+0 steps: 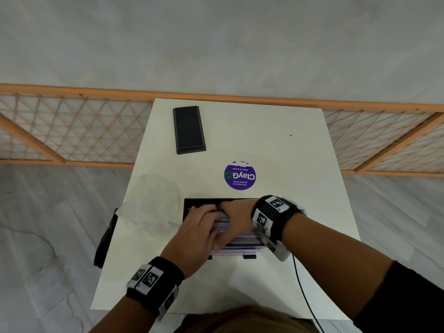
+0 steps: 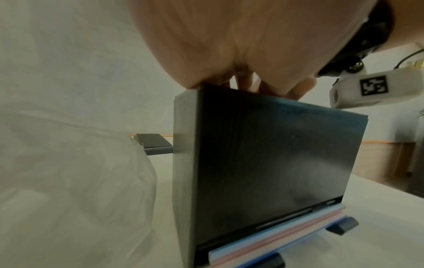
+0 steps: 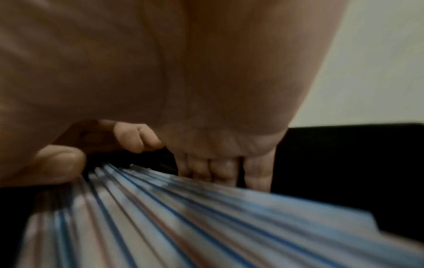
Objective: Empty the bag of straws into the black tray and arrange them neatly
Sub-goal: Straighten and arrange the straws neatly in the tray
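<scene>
Straws (image 1: 237, 241) already in your black tray (image 1: 201, 201), bag (image 1: 153, 198) empty at 9 o'clock; both hands' fingers (image 3: 257, 174) flat, squaring them; tidying left.

Both hands, the left hand (image 1: 200, 227) and the right hand (image 1: 236, 221), lie over the straws (image 1: 236, 242) and block the tray (image 1: 204, 202) from above. At 9 o'clock the clear bag (image 1: 151, 200) lies just beside it. At 12 o'clock sits a sticker (image 1: 239, 175), and a black box (image 1: 189, 129) stands at 11 o'clock. The table (image 1: 300, 176) is bare at 3 o'clock.
</scene>
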